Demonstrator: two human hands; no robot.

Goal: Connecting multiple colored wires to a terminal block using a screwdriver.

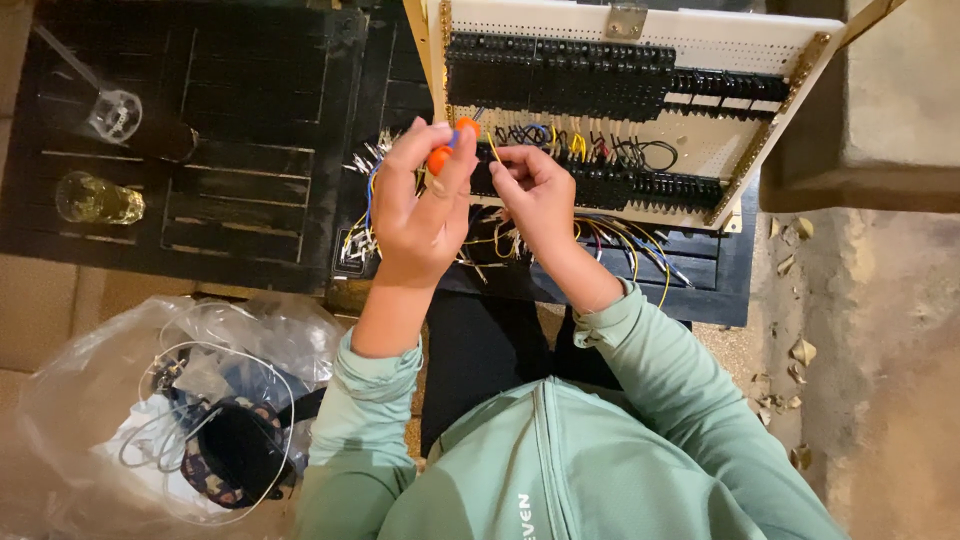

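We grip an orange-handled screwdriver [440,150] in our left hand [420,215], fingers closed round the handle, with the shaft pointing toward the lower row of black terminal blocks [640,187] on the white perforated panel [720,40]. The handle is held upright in the fist, which we judge gives the thumb and forefinger room to twist it while the palm presses toward the terminal. Our right hand [535,190] sits just beside the left, its fingertips pinched together at the same terminal; we judge it pinches a wire end to steady it, but the wire itself is too small to confirm.

The panel lies tilted on a dark slatted worktop [250,200] with its near edge toward us, placing both terminal rows within reach. Loose wires [620,240] in yellow, red, blue and black trail from the lower row over the panel edge. A cluster of ferruled wire ends [365,160] lies just left of our left hand.

The screwdriver shows a short, rounded, bright orange handle; its tip is hidden behind the fingers. Two clear glasses [95,198] stand well apart on the far left of the worktop. A clear plastic bag [110,380] holding coiled cable rests on the floor beside our left sleeve.
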